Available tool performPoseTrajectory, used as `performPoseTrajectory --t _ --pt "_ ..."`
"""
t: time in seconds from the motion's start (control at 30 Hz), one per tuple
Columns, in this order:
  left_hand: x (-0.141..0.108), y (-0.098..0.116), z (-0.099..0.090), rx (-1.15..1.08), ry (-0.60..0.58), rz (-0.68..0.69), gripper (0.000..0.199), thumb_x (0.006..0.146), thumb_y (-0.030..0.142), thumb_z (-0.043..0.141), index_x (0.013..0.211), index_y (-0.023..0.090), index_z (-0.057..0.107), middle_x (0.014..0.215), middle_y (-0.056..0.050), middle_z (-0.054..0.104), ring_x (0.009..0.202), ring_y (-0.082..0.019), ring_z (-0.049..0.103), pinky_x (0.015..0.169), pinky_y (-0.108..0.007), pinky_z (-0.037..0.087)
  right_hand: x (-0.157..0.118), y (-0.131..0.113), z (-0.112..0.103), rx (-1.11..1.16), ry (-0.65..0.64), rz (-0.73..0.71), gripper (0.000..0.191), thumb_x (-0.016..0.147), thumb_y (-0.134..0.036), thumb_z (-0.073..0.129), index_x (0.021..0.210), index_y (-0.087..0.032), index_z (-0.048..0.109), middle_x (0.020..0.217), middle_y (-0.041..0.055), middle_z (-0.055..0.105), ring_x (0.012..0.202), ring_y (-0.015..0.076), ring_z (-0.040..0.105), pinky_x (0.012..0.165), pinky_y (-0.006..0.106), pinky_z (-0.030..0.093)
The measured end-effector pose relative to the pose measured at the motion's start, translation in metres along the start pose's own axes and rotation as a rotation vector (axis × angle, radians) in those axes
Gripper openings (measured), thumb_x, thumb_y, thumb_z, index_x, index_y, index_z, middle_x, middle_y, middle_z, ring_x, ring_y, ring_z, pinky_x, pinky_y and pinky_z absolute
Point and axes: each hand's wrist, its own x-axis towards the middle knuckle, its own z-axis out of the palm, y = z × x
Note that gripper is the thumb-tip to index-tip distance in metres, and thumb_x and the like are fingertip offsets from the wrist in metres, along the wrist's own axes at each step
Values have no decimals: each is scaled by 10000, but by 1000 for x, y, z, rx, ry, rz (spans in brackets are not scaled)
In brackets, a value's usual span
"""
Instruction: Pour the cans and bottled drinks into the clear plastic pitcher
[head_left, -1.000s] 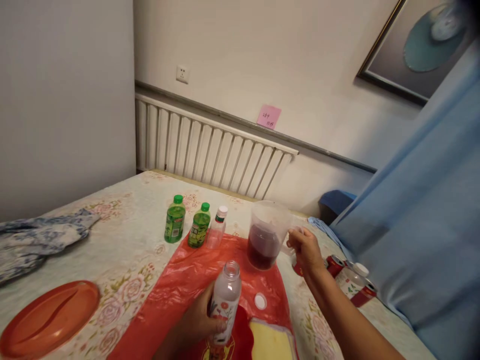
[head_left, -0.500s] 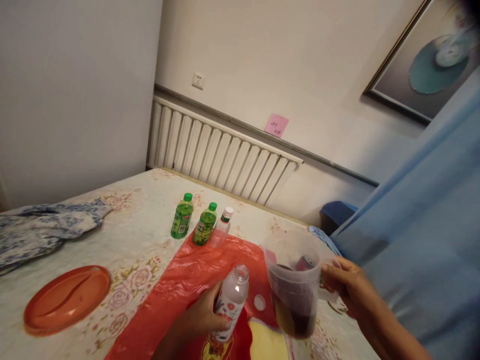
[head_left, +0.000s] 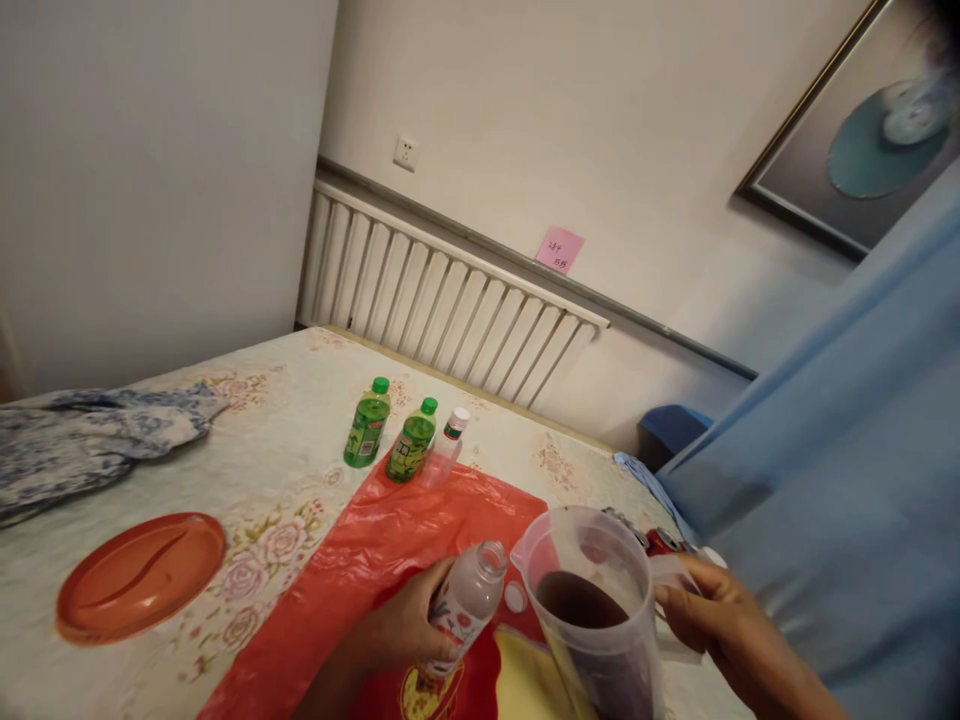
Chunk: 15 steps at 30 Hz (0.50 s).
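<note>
A clear, open-topped bottle with a flower print is in my left hand, its fingers wrapped round it and its neck tilted right. My right hand grips the handle of a translucent plastic pitcher that holds dark brown liquid. The pitcher's spout is close to the bottle's mouth. Between them, a white cap lies on the red plastic sheet. Two green bottles and a clear bottle with a white cap stand beyond.
An orange oval lid lies on the flowered tablecloth at the left, near a crumpled blue and white cloth. Red cans sit behind the pitcher. A blue curtain hangs at the right; a radiator stands behind.
The pitcher in my right hand has come lower and nearer, showing its open top and uncovering the cans behind. The bottle in my left hand leans more to the right.
</note>
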Motion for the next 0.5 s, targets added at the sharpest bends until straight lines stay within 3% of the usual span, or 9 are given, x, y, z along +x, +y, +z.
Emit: performPoseTrajectory --t 0.2,0.5 --pt "1 -3 1 7 -32 21 815 527 92 705 1306 263 538 1168 -1 690 1053 -262 621 832 -289 489 -2 -11 2 -83 -29 40 594 504 -718 821 619 -163 647 484 -92 312 457 53 210 443 222 155" --pt "1 -4 0 16 -54 19 854 528 87 708 1335 299 529 1186 10 682 1046 -266 626 838 -294 491 3 -7 -8 -208 -90 34 561 610 -719 762 643 -184 596 537 -72 354 504 77 245 474 232 185"
